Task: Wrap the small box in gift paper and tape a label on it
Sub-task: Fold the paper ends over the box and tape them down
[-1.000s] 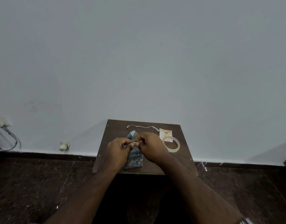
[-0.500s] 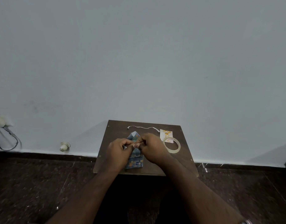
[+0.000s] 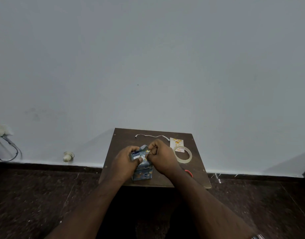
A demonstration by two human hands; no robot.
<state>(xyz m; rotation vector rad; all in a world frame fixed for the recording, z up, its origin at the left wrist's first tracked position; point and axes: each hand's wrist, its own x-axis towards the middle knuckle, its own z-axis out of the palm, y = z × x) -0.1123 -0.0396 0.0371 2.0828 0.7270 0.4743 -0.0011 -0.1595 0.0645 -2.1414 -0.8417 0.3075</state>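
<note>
Both grips hold the box (image 3: 142,167) mid-frame on the worktop (image 3: 124,137): my left hand (image 3: 126,161) wraps its side, my right hand (image 3: 161,156) pinches the paper fold. I should press it flat before reaching for tape (image 3: 182,154).

Left hand (image 3: 126,160): fingers curled, thumb pressed forward.
Right hand (image 3: 161,156): fingers curled tight — knuckles up.
Forearms: converging inward.

Two bare forearms are seen from above, entering from the lower edge; no sleeves are worn on either. The left hand (image 3: 126,161) and the right hand (image 3: 163,157) are ungloved and ringless as far as can be seen. A metallic wristband (image 3: 257,236) is partly visible at the right forearm's lower end.
</note>
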